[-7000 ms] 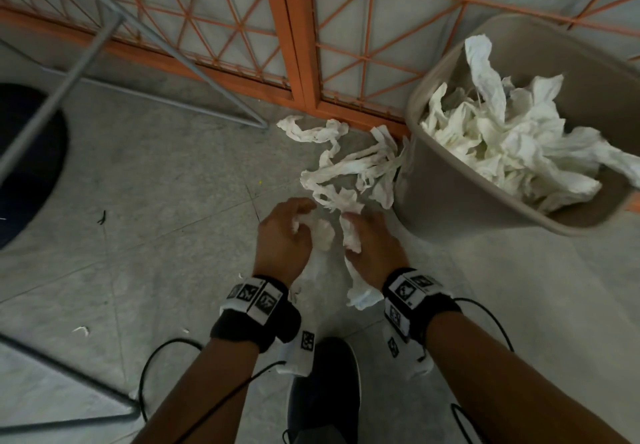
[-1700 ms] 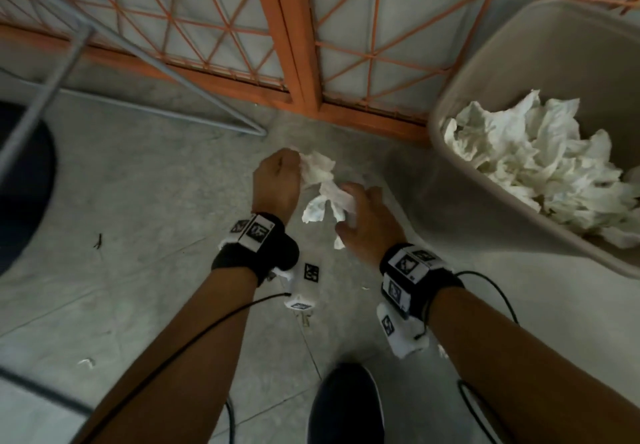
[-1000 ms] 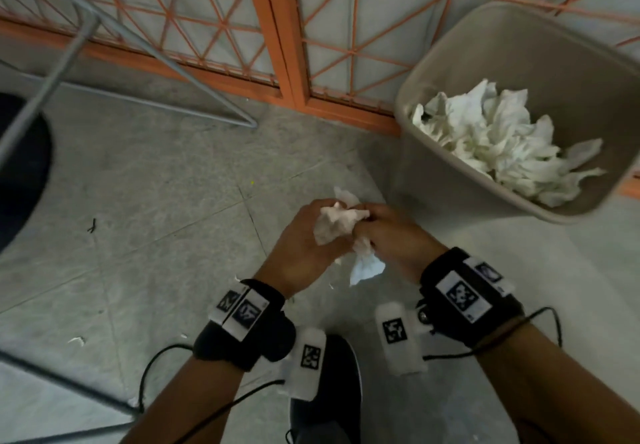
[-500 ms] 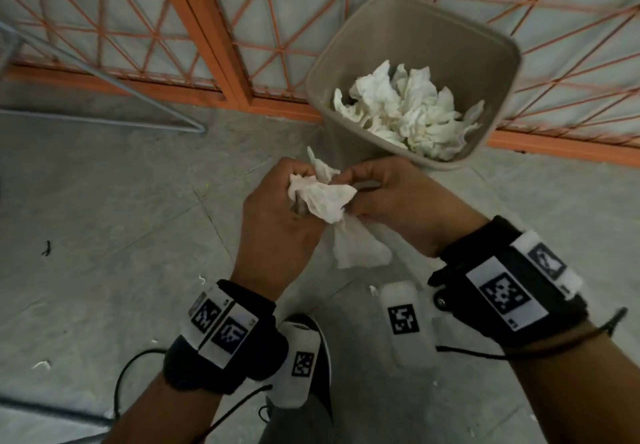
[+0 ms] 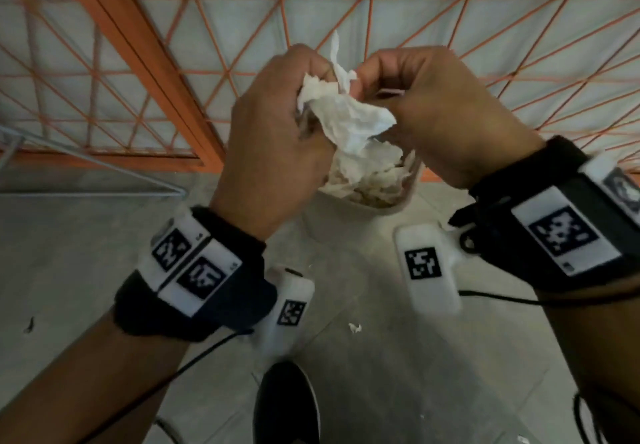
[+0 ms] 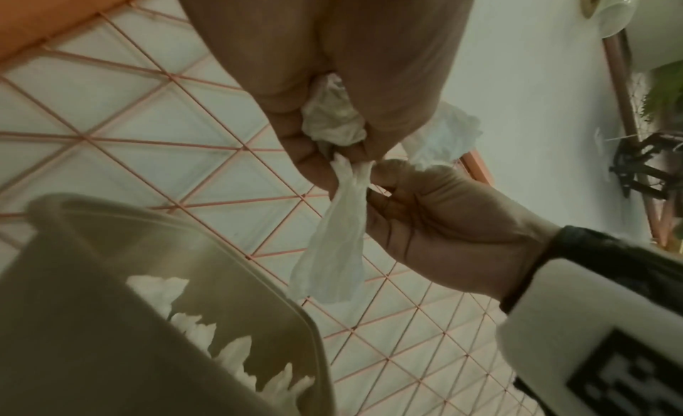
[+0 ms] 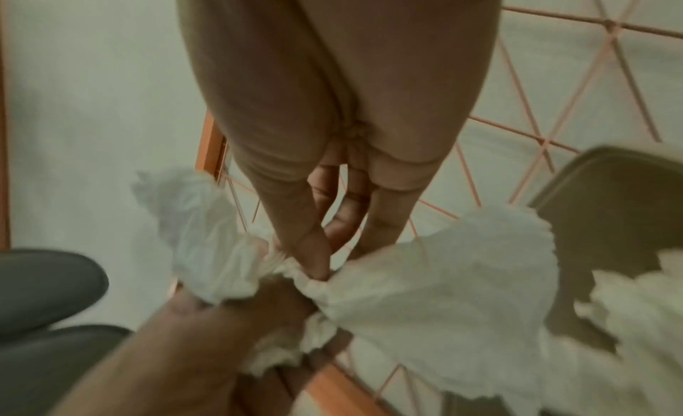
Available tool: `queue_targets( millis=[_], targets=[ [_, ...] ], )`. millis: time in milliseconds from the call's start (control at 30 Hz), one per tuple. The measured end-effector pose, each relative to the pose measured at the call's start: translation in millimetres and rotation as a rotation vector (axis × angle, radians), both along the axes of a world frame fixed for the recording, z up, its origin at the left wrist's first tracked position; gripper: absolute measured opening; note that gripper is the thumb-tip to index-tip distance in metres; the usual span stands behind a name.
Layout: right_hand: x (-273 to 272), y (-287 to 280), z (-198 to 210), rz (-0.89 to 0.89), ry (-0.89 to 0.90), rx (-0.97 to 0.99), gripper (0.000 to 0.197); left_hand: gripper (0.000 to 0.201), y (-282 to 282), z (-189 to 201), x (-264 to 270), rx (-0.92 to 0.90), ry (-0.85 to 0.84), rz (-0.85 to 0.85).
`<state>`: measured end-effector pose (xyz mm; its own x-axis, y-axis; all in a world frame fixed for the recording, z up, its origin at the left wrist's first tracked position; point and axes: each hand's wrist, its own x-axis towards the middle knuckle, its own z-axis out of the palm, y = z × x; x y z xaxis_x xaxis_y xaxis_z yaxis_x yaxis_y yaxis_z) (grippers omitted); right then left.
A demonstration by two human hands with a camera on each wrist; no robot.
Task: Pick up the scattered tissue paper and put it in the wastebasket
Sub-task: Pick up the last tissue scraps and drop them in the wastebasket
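Both hands hold one crumpled white tissue paper (image 5: 346,114) up in front of me. My left hand (image 5: 273,132) grips the wad in curled fingers. The right hand (image 5: 436,111) pinches its other end between thumb and fingertips. Under the hands stands the beige wastebasket (image 5: 394,206), mostly hidden, with several crumpled tissues (image 5: 367,175) inside. In the left wrist view a loose tail of the tissue paper (image 6: 332,247) hangs above the wastebasket (image 6: 111,305). The right wrist view has the tissue paper (image 7: 425,291) spreading out toward the wastebasket (image 7: 610,203).
An orange lattice panel (image 5: 173,45) with white backing stands right behind the basket. A grey metal rod frame (image 5: 86,163) lies on the floor at left. A small tissue scrap (image 5: 355,327) sits on the grey tiles near my dark shoe (image 5: 287,405).
Both hands have risen from near the floor with the tissue held between them and now sit over the wastebasket. The scattered strips seen earlier on the floor are gone.
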<state>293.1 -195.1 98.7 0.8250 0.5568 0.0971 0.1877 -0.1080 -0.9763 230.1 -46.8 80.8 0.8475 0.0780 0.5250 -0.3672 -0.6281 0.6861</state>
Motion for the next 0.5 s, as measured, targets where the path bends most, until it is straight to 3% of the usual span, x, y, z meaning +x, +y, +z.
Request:
queue_targets(
  millis=[133,233,300,367,500],
  targets=[
    [26,-9,-2,-0.143,-0.311,-0.336,0.008,0.018,0,-13,46,0.218,0.045,0.083],
    [20,-34,-19,-0.223,-0.323,-0.467,0.017,0.032,6,-38,72,0.553,0.238,-0.121],
    [2,-52,-35,-0.315,-0.289,-0.402,0.023,0.04,6,-52,81,0.792,0.487,-0.283],
    [-15,-66,-53,-0.48,-0.265,-0.266,0.026,0.044,3,-62,84,0.903,0.788,-0.363],
    [-39,-86,-100,-0.816,-0.183,-0.023,0.023,0.047,-9,-69,91,0.959,0.945,-0.468]
  ],
)
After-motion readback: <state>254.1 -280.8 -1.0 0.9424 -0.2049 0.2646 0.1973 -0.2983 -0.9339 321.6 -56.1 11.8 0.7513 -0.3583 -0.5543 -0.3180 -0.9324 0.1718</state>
